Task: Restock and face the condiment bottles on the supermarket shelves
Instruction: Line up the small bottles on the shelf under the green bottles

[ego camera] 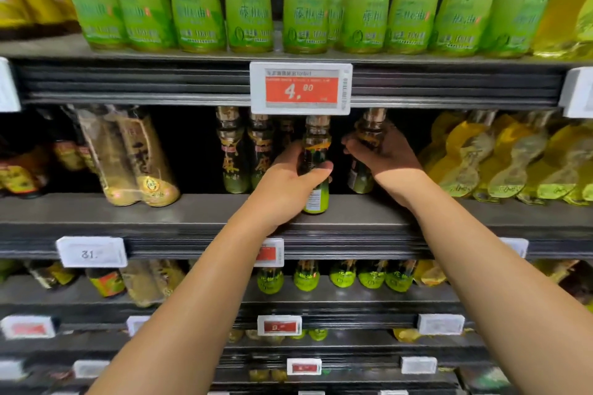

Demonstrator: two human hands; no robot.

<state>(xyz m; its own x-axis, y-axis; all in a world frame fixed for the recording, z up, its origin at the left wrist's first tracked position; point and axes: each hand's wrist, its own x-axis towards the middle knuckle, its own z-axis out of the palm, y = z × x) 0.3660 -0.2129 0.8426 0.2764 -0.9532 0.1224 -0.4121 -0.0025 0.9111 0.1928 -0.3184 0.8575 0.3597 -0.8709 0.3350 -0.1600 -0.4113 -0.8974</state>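
Condiment bottles on the middle shelf are what's being faced here. Going left to right: tilted pale-oil bottles lean near the shelf's left end, then a dark gap, then two dark bottles set back toward the rear edge. Left hand is wrapped around the front bottle, fingers and thumb curled round its body, base at or just above the shelf near the front edge; contact not clear. Right hand is curled round the rear bottle just beside it, deeper in.

Judged step: pulling stock forward and lining it up at the front edge. Next move likely calls for seating the left-hand one upright, label out, then drawing the right-hand one up level with it.

In the way: price tag hangs from the shelf above and covers the bottle tops, so clearance is tight; yellow-label bottles crowd the right end. Green-label bottles fill the upper shelf; small green bottles sit on the one below.
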